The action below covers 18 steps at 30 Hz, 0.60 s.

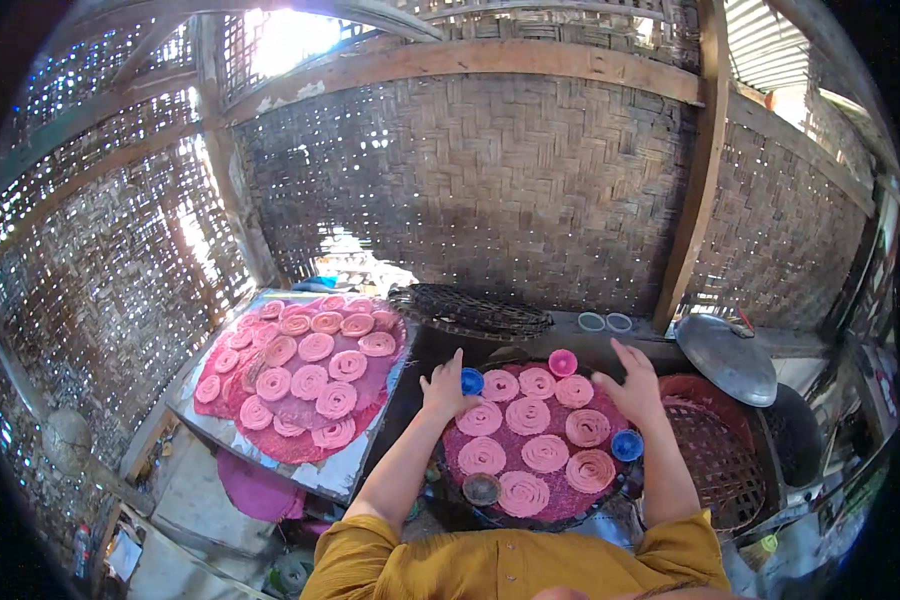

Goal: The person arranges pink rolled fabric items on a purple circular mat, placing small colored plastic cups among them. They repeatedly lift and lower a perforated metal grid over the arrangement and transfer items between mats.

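Note:
In front of me lies a round tray covered with a dark pink mesh-like sheet point(513, 440). Several pale pink coiled discs point(528, 416) rest on it in loose rows. At its far left edge my left hand point(444, 388) has its fingers apart, beside a small blue cup point(472, 380). Over the far right edge my right hand point(632, 388) is spread and empty, close to the discs. A pink cup point(563, 362) sits at the far rim between the hands. Another blue cup point(627, 445) is by my right forearm, and a greyish round cup point(481, 488) is at the near left.
On the left, a table point(190, 408) bears a pink sheet point(288, 412) with more coiled discs. Behind the tray lie dark woven racks point(470, 310) and two pale rings point(605, 322). At right are a metal lid point(727, 358) and a reddish openwork basket point(715, 465). Woven walls point(530, 180) enclose the space.

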Each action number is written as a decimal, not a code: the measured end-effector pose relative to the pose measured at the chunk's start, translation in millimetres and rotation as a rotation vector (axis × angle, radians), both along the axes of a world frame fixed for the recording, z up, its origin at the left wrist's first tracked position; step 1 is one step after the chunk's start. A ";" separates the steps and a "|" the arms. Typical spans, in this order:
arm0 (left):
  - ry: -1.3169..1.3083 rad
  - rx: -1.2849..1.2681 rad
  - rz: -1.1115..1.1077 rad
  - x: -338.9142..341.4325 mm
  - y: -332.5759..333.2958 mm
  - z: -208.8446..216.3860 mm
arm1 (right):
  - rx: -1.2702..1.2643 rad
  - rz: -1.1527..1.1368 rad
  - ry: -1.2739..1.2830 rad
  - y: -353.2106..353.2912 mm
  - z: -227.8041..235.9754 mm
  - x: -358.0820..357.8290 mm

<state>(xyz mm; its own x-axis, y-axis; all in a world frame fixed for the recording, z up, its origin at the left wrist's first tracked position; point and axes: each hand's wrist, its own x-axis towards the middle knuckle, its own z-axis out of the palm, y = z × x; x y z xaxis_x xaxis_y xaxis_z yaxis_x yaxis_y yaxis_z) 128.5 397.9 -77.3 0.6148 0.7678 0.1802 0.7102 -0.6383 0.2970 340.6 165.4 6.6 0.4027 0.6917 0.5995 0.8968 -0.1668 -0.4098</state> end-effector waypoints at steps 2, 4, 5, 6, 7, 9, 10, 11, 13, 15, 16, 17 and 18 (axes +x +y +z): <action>-0.143 0.125 -0.052 -2.4 8.2 0.8 | 0.075 0.014 0.074 -37.6 7.9 -8.0; -0.406 0.133 -0.204 6.1 42.9 -2.2 | 0.141 -0.002 0.239 -78.2 -6.1 1.5; -0.523 0.179 -0.152 13.4 48.0 8.0 | 0.225 -0.010 0.352 -96.0 -0.9 -7.3; -0.470 0.203 -0.162 18.7 52.7 25.0 | 0.313 -0.019 0.464 -112.7 3.5 -15.3; -0.473 0.212 -0.142 26.9 57.6 42.9 | 0.368 -0.049 0.465 -126.6 -1.7 -15.4; -0.369 0.244 -0.098 41.1 65.2 59.5 | 0.440 -0.084 0.500 -151.0 -16.5 -17.9; -0.263 0.272 -0.072 49.1 72.8 62.4 | 0.460 -0.086 0.536 -159.9 -23.7 -20.5; -0.158 0.297 -0.045 56.7 81.5 63.6 | 0.479 -0.089 0.570 -167.9 -27.7 -23.6; -0.021 0.325 -0.034 71.8 98.4 53.0 | 0.430 -0.145 0.659 -186.0 -27.7 -35.3; 0.118 0.313 -0.081 82.0 109.4 46.9 | 0.430 -0.190 0.726 -200.5 -34.0 -41.6; 0.205 0.290 -0.101 85.9 113.4 47.9 | 0.456 -0.207 0.746 -208.1 -39.1 -42.1; 0.292 0.268 -0.119 89.7 119.5 51.5 | 0.481 -0.223 0.765 -213.8 -43.0 -41.8; 0.383 0.239 -0.139 91.5 122.5 52.4 | 0.488 -0.258 0.775 -219.5 -46.4 -41.9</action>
